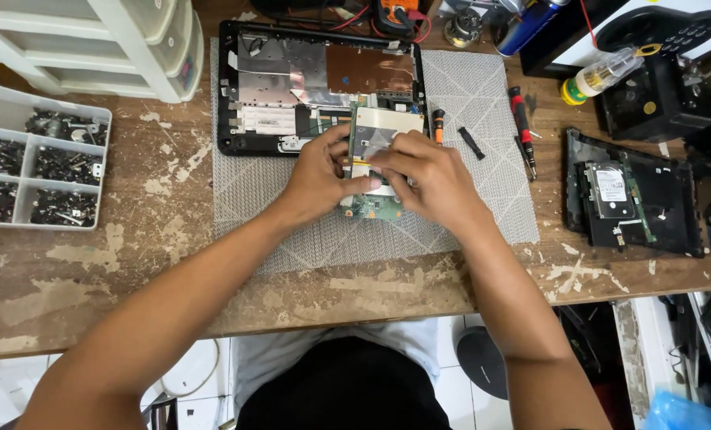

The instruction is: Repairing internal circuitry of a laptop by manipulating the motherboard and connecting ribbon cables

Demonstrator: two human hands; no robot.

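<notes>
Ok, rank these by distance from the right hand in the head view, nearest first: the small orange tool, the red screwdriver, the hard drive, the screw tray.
From the right hand:
1. Orange tool, just above the hand on the mat.
2. Red screwdriver, farther right on the mat.
3. Hard drive, in the black shell at the right.
4. Screw tray, far left of the bench.
</notes>
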